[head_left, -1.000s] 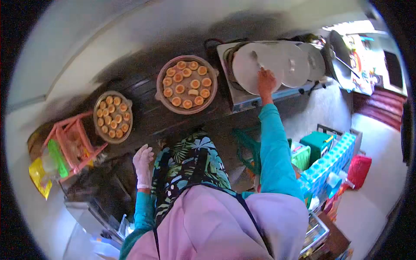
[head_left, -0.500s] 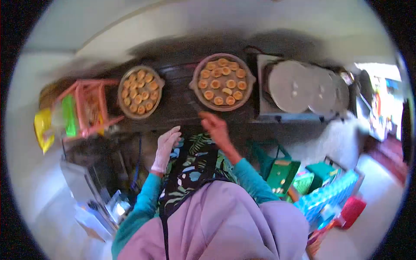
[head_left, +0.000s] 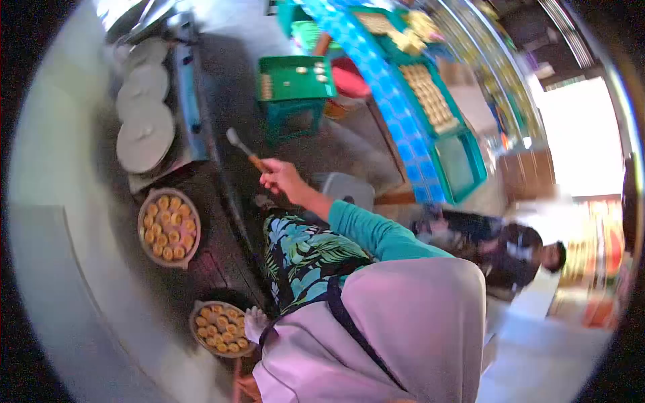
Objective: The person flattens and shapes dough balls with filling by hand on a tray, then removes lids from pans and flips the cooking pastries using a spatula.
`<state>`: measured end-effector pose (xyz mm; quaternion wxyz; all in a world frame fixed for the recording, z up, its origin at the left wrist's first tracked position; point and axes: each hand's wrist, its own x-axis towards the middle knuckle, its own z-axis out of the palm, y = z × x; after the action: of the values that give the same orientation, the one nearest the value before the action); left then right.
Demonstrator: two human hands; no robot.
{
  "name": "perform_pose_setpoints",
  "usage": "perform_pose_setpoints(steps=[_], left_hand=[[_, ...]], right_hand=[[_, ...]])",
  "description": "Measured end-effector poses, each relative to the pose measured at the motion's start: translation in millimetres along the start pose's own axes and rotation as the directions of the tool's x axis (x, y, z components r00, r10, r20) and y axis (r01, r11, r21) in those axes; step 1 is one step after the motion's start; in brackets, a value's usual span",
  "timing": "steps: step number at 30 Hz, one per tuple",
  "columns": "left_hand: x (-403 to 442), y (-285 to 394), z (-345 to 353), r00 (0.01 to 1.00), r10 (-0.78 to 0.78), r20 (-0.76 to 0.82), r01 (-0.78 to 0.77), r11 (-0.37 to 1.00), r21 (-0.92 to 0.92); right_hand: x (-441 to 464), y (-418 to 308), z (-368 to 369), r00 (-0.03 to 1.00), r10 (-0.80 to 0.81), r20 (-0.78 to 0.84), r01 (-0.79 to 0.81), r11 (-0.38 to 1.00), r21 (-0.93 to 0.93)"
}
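Observation:
My right hand [head_left: 281, 180] is closed around the wooden handle of a small spatula [head_left: 244, 149], its pale tip pointing up and left. Nothing lies under that tip but the dark floor beside the counter. My left hand [head_left: 254, 324], in a thin pale glove, is at the edge of a round pan [head_left: 195, 336] full of small golden cakes [head_left: 222, 326]. Its fingers look stretched out; whether they touch the rim, I cannot tell. Farther along the counter a second round pan [head_left: 143, 232] holds more golden cakes [head_left: 168, 218].
Round lids [head_left: 145, 134] overlap on a stove [head_left: 193, 101]. A green tray [head_left: 293, 80] with a few pale pieces rests on a green stool [head_left: 292, 117]. Behind it runs a blue tiled counter [head_left: 403, 127] with a tray of pale dough pieces [head_left: 428, 97]. A person [head_left: 510, 248] is at the right.
My view has swung right towards the stool and tiled counter. My right hand has moved away from the pans and now visibly holds the spatula. My gloved left hand is now beside the smaller pan.

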<state>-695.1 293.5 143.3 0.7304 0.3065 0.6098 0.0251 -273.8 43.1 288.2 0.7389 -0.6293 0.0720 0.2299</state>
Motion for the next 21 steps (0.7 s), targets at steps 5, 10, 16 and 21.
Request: perform_pose_setpoints(steps=[5,10,16,21], left_hand=[[21.3,34.6,25.8,0.989,-0.146,0.000,0.144,0.978,0.153],[-21.1,86.1,78.4,0.929,0.003,0.371,-0.140,0.929,0.344],[-30.4,125.3,80.6,0.962,0.118,0.245,-0.188,0.940,0.285],[-52.1,133.3,127.5,0.992,0.085,0.095,-0.114,0.926,0.360]], right_hand=[[-44.4,-9.7,-139.5,0.777,0.020,-0.629,0.157,0.962,0.225],[-88.7,-20.7,-286.3,0.339,-0.208,-0.917,0.286,0.952,-0.110],[-122.0,42.7,-512.3,-0.008,-0.619,-0.785,-0.681,0.578,-0.449],[-138.0,25.6,-520.6,0.272,-0.430,-0.861,-0.962,-0.158,-0.225]])
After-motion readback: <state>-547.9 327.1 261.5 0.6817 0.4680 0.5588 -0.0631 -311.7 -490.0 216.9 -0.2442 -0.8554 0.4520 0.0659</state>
